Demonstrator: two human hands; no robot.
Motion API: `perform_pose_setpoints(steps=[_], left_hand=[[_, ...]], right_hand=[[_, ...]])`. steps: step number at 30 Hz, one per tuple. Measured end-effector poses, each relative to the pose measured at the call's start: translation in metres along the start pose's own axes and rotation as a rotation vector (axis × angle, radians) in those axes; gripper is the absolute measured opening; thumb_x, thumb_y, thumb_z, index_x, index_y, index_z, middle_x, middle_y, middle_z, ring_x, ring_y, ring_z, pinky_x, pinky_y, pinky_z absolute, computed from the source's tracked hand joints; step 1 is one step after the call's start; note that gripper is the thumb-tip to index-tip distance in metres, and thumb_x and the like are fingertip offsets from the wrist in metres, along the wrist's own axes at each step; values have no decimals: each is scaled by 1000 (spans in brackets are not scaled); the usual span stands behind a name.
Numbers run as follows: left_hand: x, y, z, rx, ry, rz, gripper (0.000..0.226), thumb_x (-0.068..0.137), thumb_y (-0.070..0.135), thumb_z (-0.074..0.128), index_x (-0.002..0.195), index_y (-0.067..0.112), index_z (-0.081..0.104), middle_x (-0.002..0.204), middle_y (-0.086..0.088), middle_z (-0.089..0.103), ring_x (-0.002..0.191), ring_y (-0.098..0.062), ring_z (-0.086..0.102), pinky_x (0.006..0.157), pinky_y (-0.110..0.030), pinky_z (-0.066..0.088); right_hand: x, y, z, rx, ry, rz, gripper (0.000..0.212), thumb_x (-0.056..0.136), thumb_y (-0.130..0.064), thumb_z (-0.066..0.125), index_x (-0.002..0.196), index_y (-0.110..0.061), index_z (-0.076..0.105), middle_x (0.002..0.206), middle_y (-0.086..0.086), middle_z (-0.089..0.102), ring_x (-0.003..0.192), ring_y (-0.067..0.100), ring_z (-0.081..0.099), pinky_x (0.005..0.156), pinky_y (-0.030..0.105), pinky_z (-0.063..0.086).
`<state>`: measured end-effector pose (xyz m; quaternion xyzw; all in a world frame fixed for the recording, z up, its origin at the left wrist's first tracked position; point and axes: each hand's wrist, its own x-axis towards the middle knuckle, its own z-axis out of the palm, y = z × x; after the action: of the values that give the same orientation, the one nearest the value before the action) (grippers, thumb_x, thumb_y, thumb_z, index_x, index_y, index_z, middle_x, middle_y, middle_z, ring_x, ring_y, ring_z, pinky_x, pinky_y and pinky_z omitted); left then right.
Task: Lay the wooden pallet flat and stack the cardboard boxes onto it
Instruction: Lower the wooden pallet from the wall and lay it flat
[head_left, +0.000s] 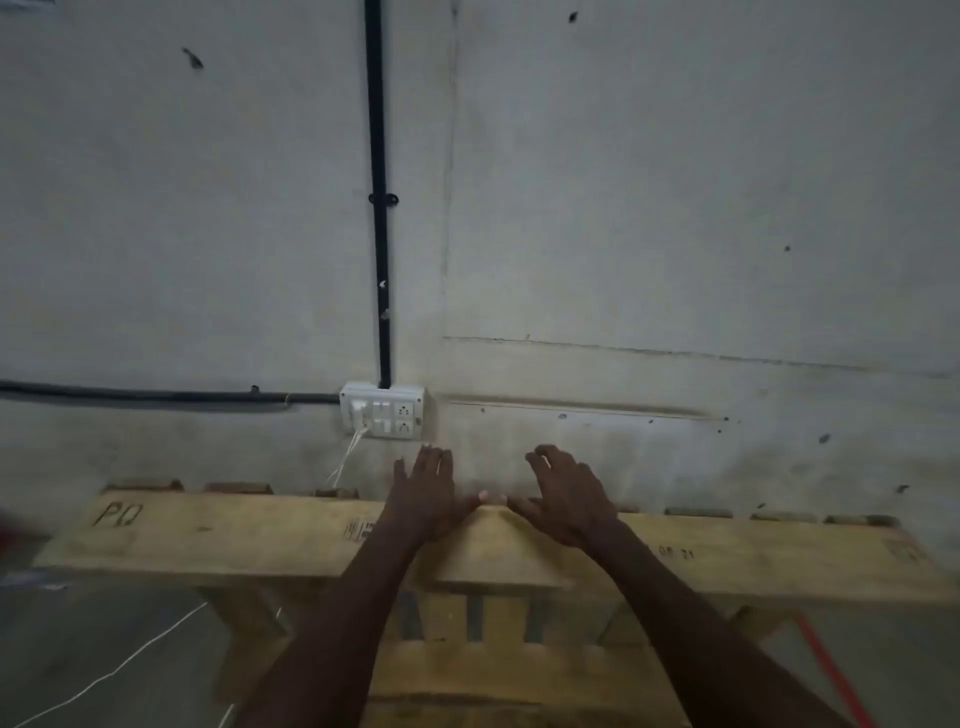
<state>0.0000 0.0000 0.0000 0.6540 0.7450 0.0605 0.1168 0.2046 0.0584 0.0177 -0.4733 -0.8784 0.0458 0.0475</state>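
One pale yellow wooden pallet (234, 540) stands on its edge against a grey concrete wall (649, 182), its uppermost board running side to side with stencilled letters "PO" near its left end and fainter marks near its right end. Seven dark board ends show along the pallet's far top edge, three left of the hands and four right of them. Two bare hands reach over the middle of that top board: the left hand (423, 493) has its fingers straight and spread, palm down on the wood with the fingertips past the far edge toward the wall; the right hand (563, 499), just beside it, is also spread, its fingers loosely bent, with the palm on the board. Neither hand curls round anything, and the thumbs nearly meet on the pallet's top edge. One white switch and socket box (383, 410) is fixed to the wall just above the pallet, up and left of the left hand, with one white cord (343, 465) hanging from it behind the pallet. Two black conduit pipes meet at that box, one vertical pipe (378, 182) from above and one horizontal pipe (156, 395) from the left. Below the pallet lies grey floor (78, 634), crossed by a thin white wire (130, 660) at the pallet's lower left and by a red-orange line (831, 670) at its lower right.
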Motion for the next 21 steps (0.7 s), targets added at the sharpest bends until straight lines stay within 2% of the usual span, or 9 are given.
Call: perform_pose_setpoints(steps=[2, 4, 6, 9, 16, 21], left_hand=[[6, -11, 10, -63, -29, -40, 112, 74, 88, 9, 154, 9, 17, 163, -11, 14, 151, -24, 5, 119, -55, 2], [6, -20, 25, -69, 73, -36, 113, 72, 89, -1, 150, 13, 29, 160, -8, 26, 150, -23, 12, 120, -55, 5], [3, -17, 32, -77, 163, -13, 100, 82, 83, 3, 146, 16, 38, 156, -5, 35, 149, -21, 17, 120, -53, 9], [-4, -14, 33, -64, 193, -2, 91, 87, 79, 7, 143, 17, 42, 153, -3, 39, 149, -20, 18, 120, -50, 12], [-42, -8, 42, -34, 211, -37, 93, 86, 79, 2, 145, 16, 38, 157, -4, 33, 151, -21, 6, 120, -56, 2], [-95, 10, 52, -16, 205, -164, 96, 84, 80, 3, 151, 15, 28, 163, -7, 14, 151, -23, -10, 117, -61, -8]], right_hand=[[7, 5, 16, 24, -45, 23, 85, 86, -80, 28, 145, -19, 39, 154, 6, 36, 137, 24, 38, 113, 45, 30], [7, 11, 32, 83, -39, 91, 85, 86, -82, 24, 142, -22, 44, 149, 3, 44, 130, 22, 45, 110, 42, 33], [9, 14, 40, 108, -7, 125, 89, 83, -85, 22, 142, -23, 45, 147, 2, 47, 127, 21, 49, 108, 40, 36], [4, 13, 39, 108, -10, 100, 90, 83, -85, 20, 143, -22, 43, 148, 2, 46, 130, 19, 47, 111, 42, 32], [-35, -1, 36, 111, -18, 72, 90, 84, -84, 22, 147, -21, 38, 152, 3, 42, 136, 22, 42, 116, 48, 24], [-85, -11, 38, 122, -26, 31, 92, 81, -86, 25, 149, -23, 33, 153, 2, 39, 139, 21, 37, 117, 51, 22]])
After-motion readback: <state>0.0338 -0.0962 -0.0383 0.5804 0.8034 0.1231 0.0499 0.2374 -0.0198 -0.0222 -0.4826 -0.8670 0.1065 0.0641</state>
